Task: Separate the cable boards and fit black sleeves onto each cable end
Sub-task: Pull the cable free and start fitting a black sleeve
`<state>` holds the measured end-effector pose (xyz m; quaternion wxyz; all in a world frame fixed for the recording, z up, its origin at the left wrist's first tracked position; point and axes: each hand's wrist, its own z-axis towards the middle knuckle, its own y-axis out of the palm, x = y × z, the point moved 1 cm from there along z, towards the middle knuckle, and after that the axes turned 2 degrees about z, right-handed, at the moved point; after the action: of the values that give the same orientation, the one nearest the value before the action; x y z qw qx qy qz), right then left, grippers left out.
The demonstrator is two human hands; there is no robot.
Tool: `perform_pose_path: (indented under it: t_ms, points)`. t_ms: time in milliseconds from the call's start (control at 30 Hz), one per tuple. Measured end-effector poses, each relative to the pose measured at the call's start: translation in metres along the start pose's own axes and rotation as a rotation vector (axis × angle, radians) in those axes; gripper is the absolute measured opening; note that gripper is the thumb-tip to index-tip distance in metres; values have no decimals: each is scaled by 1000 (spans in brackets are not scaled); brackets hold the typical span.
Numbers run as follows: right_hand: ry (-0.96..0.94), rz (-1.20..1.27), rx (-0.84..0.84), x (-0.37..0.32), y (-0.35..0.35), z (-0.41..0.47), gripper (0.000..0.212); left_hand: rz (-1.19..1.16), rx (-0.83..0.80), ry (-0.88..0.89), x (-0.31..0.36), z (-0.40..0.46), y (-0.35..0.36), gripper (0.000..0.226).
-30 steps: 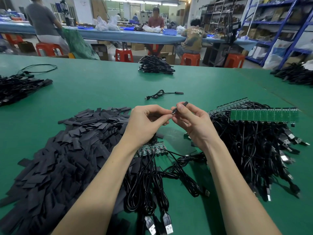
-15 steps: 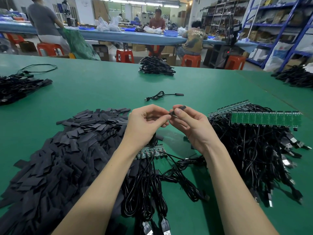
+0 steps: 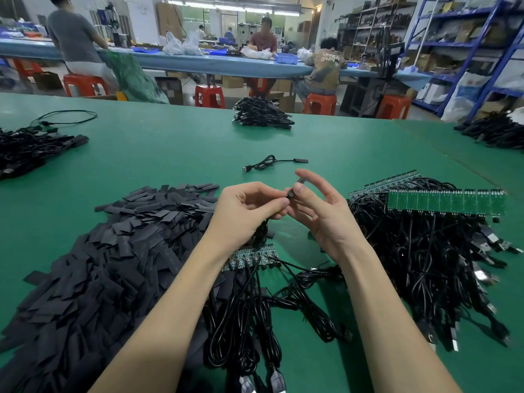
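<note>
Above a green table [image 3: 175, 154], the left hand [image 3: 243, 212] pinches a cable end and the right hand [image 3: 317, 207] pinches a black sleeve [image 3: 295, 188] on it, a sleeve pile [image 3: 107, 251] left, cable boards [image 3: 445, 202] right.

Black sleeve [image 3: 295, 188] mostly hidden between fingers of left hand [image 3: 249, 211] and right hand [image 3: 320, 211]; cable end inside not visible. Sleeve pile [image 3: 99, 265] cut off at left and bottom edges. USB plugs [image 3: 276, 382] cropped at bottom edge, blurred.
</note>
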<state>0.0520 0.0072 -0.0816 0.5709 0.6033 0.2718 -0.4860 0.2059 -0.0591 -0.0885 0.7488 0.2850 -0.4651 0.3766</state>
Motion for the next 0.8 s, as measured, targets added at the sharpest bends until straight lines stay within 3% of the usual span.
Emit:
perform_pose_path:
  t_ms: [233,800]
  points:
    - [-146,-20,84,0,13,-1,22,-22,56,-15,-1,1,0,9]
    - [-115,93,100,4,21,-1,25,-67,108,-18,-2,0,2,9]
